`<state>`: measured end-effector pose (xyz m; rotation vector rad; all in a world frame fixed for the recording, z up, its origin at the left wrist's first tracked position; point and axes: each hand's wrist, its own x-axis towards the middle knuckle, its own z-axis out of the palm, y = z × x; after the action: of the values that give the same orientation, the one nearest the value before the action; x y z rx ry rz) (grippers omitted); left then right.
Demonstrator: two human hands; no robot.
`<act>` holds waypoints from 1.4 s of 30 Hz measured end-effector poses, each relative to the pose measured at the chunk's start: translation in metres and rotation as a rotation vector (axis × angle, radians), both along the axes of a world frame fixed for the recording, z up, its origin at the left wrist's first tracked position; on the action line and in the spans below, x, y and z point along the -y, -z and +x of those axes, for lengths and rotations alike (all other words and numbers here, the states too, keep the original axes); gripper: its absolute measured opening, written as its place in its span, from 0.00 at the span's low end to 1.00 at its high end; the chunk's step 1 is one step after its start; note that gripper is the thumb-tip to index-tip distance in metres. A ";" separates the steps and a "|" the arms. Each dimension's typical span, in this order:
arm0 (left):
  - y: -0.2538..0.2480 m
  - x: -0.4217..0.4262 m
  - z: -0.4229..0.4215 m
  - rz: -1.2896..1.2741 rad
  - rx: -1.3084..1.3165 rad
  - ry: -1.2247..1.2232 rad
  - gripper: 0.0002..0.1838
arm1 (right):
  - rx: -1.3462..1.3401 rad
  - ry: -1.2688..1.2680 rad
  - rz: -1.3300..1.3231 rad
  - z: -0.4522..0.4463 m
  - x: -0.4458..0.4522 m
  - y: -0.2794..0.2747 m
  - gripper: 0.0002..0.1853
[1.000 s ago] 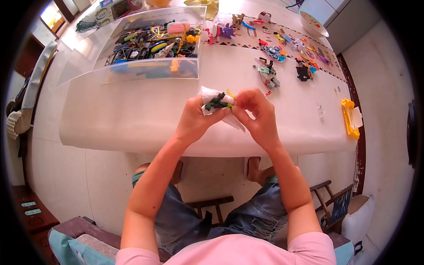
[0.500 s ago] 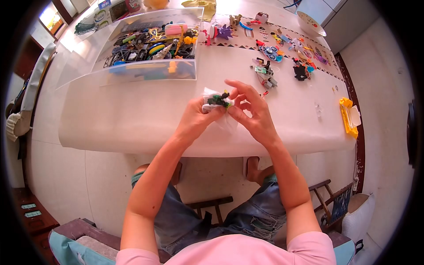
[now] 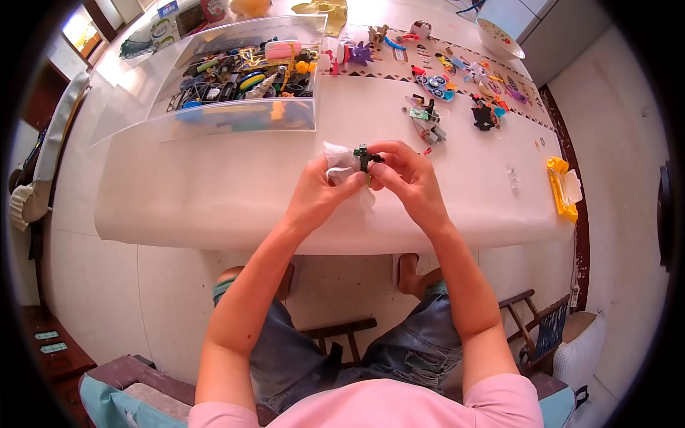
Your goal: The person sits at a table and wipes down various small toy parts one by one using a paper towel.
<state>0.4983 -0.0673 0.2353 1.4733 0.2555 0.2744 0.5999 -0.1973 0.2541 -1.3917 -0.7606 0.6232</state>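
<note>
A small dark green toy figure (image 3: 364, 158) is between my two hands, above the near part of the white-covered table. My left hand (image 3: 321, 191) is closed around a crumpled white wipe (image 3: 340, 158), with its thumb at the figure's lower end. The fingers and thumb of my right hand (image 3: 405, 177) pinch the figure from the right. A bit of yellow-green shows beneath the figure near the fingertips. Part of the wipe hangs down below my hands.
A clear plastic bin (image 3: 242, 118) full of mixed toys stands at the back left. Several small toys and a grey toy part with wires (image 3: 428, 123) lie at the back right. A yellow wipes pack (image 3: 562, 190) lies at the right edge, a bowl (image 3: 501, 40) behind.
The dark green figure has turned more upright and moved slightly right. My right hand's raised fingers have closed onto it. The wipe is now more to its left.
</note>
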 end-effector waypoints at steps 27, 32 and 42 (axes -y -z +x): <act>0.009 -0.003 0.000 -0.256 0.074 0.040 0.06 | 0.239 0.122 0.155 -0.001 -0.005 0.007 0.07; 0.007 0.002 0.002 -0.335 0.041 0.043 0.06 | 0.238 0.207 0.166 -0.004 -0.006 0.010 0.06; 0.004 0.004 -0.001 -0.218 0.062 0.057 0.05 | 0.548 0.290 0.146 -0.008 -0.006 0.006 0.08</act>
<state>0.4978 -0.0713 0.2317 1.2530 0.1871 0.2382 0.5921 -0.1911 0.2484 -1.5155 -0.9856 -0.0511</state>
